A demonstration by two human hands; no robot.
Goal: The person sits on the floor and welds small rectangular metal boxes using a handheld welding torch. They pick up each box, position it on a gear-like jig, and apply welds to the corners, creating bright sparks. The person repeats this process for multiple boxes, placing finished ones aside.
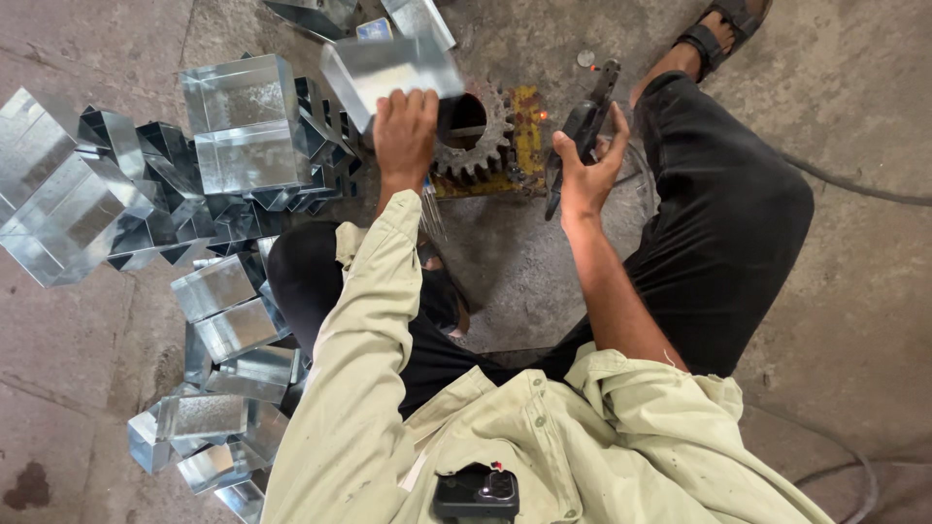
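Fingers of the left hand [405,126] are closed over the near edge of a folded sheet-metal box [393,68], holding it tilted over a big toothed gear wheel [473,136] that rests on a yellow-painted iron base [525,131] on the concrete floor [854,87]. The right hand [585,165] is wrapped round the grip of a dark welding electrode holder [585,121], its tip pointing away from the body; a small orange glow [543,114] shows just beside the base, between the two hands.

Outward from the left hand, a heap of finished shiny boxes [243,136] lies close by toward the left edge of the floor, with more of the same boxes [228,320] strung down beside the person's left knee. A few thin welding rods [432,209] lie just below the gear. The person sits low in black trousers and a pale green shirt, one sandalled foot [723,29] stretched toward the far edge.

As a judgement on doing this well: the box needs steadying against the gear so its seam does not shift, with the left fingers kept clear of the joint and the hot spot. Thin sheet like this probably wants only short touches of the electrode, since lingering could burn through. Bare hands so near the glow look risky.
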